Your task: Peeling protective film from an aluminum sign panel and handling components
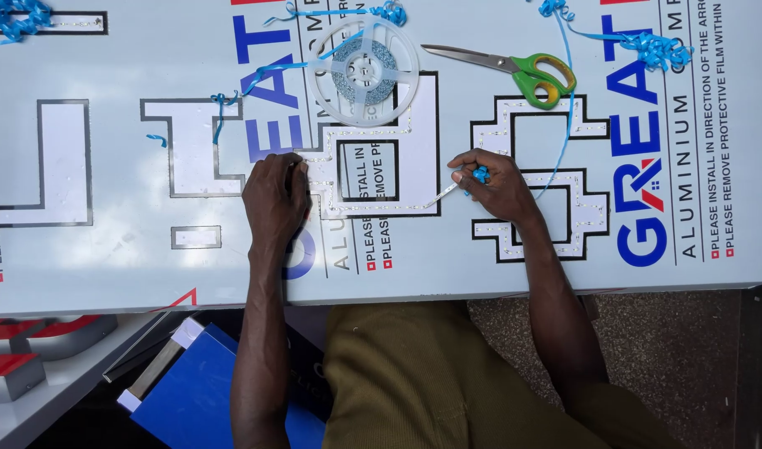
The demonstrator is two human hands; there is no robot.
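Observation:
A large white aluminium panel (481, 258) with black-outlined cut-out shapes lies in front of me. My left hand (274, 198) presses fingertips down on a thin light strip (373, 133) running along the edge of one cut-out shape. My right hand (493, 185) pinches the free end of that strip, along with a curl of blue backing tape (480, 174), just right of the shape. A clear plastic reel (363, 71) lies flat beyond the shape, with blue tape trailing from it.
Green-handled scissors (514, 68) lie on the panel at the far side. Curled blue tape scraps (657, 48) sit at the top right and blue tape scraps (15, 17) at the top left. A blue box (190, 391) and red channel letters (23, 353) lie below the panel's near edge.

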